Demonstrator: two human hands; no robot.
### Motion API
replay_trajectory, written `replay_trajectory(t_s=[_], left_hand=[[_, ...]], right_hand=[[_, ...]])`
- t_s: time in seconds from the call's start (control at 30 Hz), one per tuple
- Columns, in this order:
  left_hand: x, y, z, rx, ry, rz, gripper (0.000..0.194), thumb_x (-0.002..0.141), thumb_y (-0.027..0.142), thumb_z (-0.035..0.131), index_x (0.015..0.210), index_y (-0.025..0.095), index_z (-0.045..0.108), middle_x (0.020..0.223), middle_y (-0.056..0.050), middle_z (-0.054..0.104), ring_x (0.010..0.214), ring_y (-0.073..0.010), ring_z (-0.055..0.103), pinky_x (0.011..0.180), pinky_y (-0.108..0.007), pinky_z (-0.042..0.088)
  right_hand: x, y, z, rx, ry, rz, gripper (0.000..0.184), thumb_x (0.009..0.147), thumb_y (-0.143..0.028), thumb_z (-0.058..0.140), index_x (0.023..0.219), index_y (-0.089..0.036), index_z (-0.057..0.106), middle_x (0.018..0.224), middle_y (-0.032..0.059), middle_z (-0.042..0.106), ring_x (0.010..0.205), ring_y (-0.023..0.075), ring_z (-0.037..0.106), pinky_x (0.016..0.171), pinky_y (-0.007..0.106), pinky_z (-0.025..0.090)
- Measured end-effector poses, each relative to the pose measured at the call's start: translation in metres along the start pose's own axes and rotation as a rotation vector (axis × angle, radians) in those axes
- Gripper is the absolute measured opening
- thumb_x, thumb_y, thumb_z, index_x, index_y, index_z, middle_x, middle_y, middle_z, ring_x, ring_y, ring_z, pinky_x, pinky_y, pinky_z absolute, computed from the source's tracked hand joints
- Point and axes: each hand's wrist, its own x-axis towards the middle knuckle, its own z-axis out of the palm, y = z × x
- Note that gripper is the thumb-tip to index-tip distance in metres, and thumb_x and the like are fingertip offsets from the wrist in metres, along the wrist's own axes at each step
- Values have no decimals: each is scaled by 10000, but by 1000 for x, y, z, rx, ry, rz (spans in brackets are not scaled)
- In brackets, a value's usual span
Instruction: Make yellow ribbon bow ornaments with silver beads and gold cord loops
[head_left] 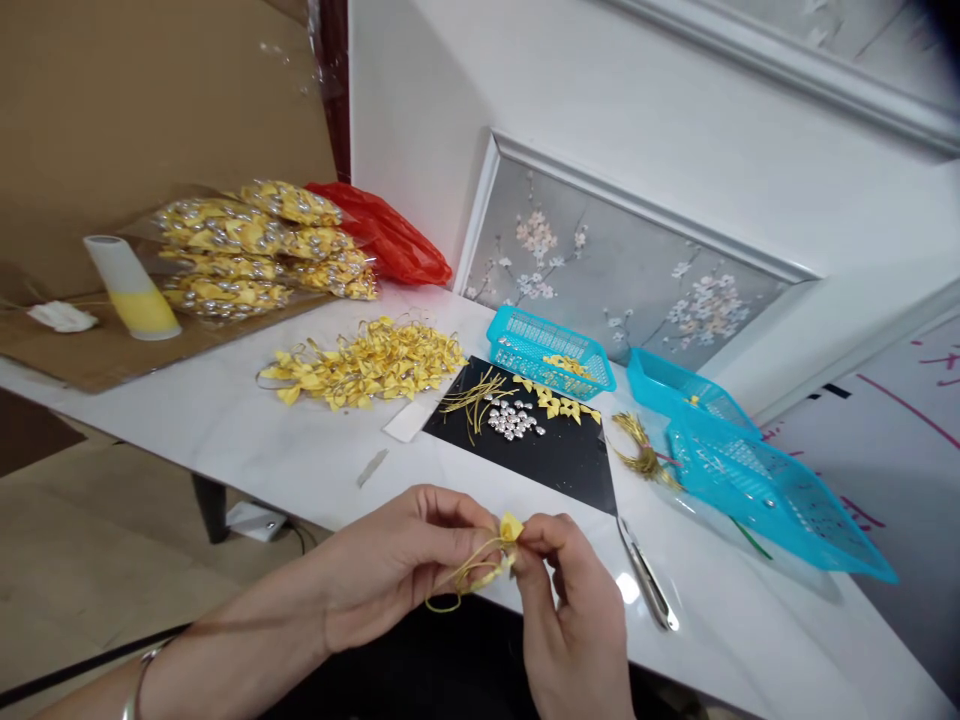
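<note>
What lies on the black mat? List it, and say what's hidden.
Gold wires, silver beads and yellow pieces lie on the black mat. They cover parts of its surface, and whatever is under the mat cannot be seen.

Red characters [949, 363] and a long red stroke [904, 405] mark a glossy white panel [911, 470] at the far right of the head view, where the frame's edge cuts off part of the writing. More red marks [862, 512] show lower on the same panel, partly hidden behind a turquoise plastic basket [795, 500], while a short, thick black mark [831, 391] sits near the panel's left side. The script appears tilted and incomplete, and no full word, brand or number can be read.
</note>
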Motion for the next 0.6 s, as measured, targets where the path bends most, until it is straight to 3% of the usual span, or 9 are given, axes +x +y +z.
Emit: replay_trajectory(t_s=[0.17, 0.27, 0.33, 0.43, 0.6], left_hand=[[-1, 4, 3, 381, 50, 227, 136, 761, 194, 735, 638, 138, 715, 645, -1, 611, 623, -108, 516, 597, -209, 397], [0, 4, 2, 643, 127, 383, 123, 786, 165, 692, 670, 158, 733, 720, -5, 608, 672, -127, 540, 623, -224, 415], [0, 3, 1, 751, 153, 445, 124, 796, 170, 679, 691, 170, 743, 760, -14, 612, 686, -136, 549, 608, -222, 421], [1, -1, 2, 828, 181, 508, 124, 804, 172, 668, 709, 182, 747, 796, -23, 625, 689, -141, 560, 567, -209, 417], [0, -2, 5, 887, 202, 555, 141, 810, 156, 648, 697, 183, 730, 808, -27, 641, 726, -153, 597, 608, -210, 448]], right_hand=[[-7, 0, -4, -62, 20, 87, 192, 973, -170, 447, 1049, -228, 614, 742, -15, 688, 601, 117, 664, 577, 188, 525], [-3, 1, -10, -127, 28, -36, 243, 973, -164, 453, 1127, -230, 629, 943, 48, 721, 802, 156, 706, 683, 237, 554], [2, 0, -14, -183, 40, -122, 196, 944, -153, 523, 1044, -240, 668, 976, 59, 702, 873, 175, 682, 722, 266, 551], [11, -3, -14, -252, 9, -214, 155, 899, -109, 586, 932, -224, 684, 882, 53, 662, 801, 175, 627, 693, 290, 532], [16, -9, -3, -339, -4, -345, 272, 884, 0, 498, 950, -210, 658, 857, 58, 679, 740, 180, 583, 662, 326, 507]])
